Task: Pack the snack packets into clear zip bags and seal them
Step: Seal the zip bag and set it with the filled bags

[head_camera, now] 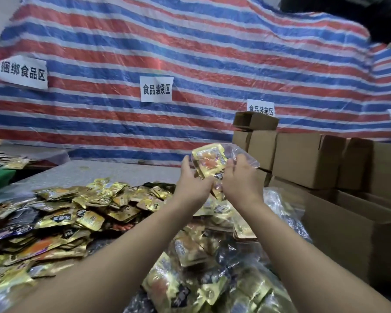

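Striped tarp (190, 53) behind; hands hide clear zip bag (242, 158) bottom.

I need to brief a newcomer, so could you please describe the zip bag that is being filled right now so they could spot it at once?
Start from the striped tarp wall and drop to the two raised hands. The clear zip bag is held between the left hand and right hand, showing a gold-and-orange packet inside. Unlike the filled bags lying below, it is held up in the air.

a packing workshop: striped tarp (190, 53) zone signs (156, 89), stacked cartons (307, 159)
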Demonstrator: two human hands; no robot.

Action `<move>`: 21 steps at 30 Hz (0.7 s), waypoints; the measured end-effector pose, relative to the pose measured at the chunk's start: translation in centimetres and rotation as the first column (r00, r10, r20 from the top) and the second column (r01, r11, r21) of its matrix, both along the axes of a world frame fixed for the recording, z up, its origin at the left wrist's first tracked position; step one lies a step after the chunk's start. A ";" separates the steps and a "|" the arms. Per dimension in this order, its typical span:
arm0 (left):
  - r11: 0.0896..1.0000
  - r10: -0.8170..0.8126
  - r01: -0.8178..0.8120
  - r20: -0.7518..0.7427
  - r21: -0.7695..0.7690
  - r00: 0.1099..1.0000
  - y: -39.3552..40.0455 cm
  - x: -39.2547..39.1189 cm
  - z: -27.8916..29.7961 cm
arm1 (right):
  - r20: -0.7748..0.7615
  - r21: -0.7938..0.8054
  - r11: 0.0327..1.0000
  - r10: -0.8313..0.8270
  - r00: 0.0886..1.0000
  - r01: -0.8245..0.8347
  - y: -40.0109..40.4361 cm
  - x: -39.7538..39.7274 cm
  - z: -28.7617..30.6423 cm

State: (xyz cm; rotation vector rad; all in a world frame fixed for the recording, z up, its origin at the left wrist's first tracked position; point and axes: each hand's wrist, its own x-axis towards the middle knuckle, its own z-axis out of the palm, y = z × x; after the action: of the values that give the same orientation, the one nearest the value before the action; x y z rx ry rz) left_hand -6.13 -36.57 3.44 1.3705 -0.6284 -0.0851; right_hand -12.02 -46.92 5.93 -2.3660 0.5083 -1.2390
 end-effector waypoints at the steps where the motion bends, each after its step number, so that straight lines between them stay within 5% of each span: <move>1: 1.000 0.011 -0.012 0.032 0.021 0.999 -0.8 0.2 0.0 | 0.008 -0.005 1.000 -0.028 1.000 0.028 -0.5 0.1 0.0; 9: 0.947 0.081 -0.143 0.218 0.287 0.973 -4.5 1.4 -2.4 | -0.188 -0.027 0.983 -0.181 0.965 0.179 -3.7 2.2 -2.3; 14: 0.690 0.061 -0.542 0.707 0.481 0.705 -5.3 1.6 -4.8 | -0.408 -0.046 0.985 -0.171 0.897 0.167 -4.9 3.2 -6.3; 16: 0.584 -0.019 -0.639 0.795 0.501 0.607 -5.2 1.7 -5.1 | -0.445 -0.069 0.981 -0.194 0.874 0.183 -5.4 3.5 -7.1; 21: 0.513 -0.086 -0.618 0.752 0.596 0.653 -4.6 1.8 -5.8 | -0.519 -0.122 0.973 -0.230 0.824 0.195 -5.7 3.6 -7.5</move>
State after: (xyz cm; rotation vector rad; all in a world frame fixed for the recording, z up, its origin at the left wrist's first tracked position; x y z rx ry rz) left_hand -4.32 -41.18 -2.35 2.5068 -1.0632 0.5590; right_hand -8.42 -52.57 -1.52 -2.7656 0.9390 -0.6604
